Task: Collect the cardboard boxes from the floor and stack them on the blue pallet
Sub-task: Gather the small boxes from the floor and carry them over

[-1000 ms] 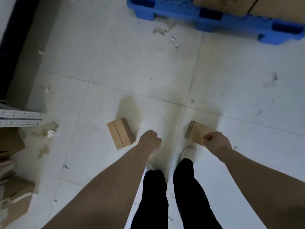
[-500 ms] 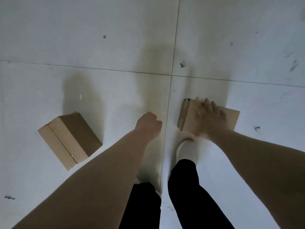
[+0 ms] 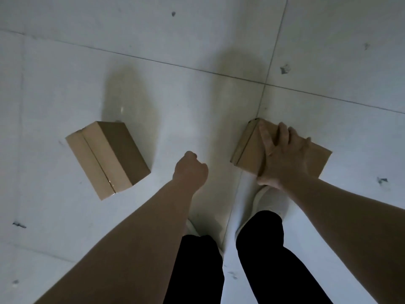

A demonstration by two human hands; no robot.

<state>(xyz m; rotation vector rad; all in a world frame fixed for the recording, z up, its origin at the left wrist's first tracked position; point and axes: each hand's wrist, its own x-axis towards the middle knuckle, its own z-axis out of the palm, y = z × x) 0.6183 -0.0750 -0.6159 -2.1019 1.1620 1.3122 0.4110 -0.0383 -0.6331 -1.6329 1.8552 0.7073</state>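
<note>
Two small cardboard boxes lie on the pale tiled floor. The left box (image 3: 107, 157) is taped shut and sits at an angle, untouched. The right box (image 3: 247, 148) lies just ahead of my right foot. My right hand (image 3: 282, 154) is spread over its top, fingers across the far edge and thumb at the near edge, gripping it. My left hand (image 3: 190, 172) hangs as a closed fist between the two boxes, holding nothing. The blue pallet is out of view.
My two feet in white shoes (image 3: 268, 199) and black trouser legs (image 3: 260, 260) stand at the lower middle. Grey tile joints (image 3: 265, 84) cross the floor, which has a few dark scuff marks.
The view has dropped closer to the floor and the pallet has left the frame. My right hand has gone from touching the right box's edge to closing over its top. The left fist has barely moved.
</note>
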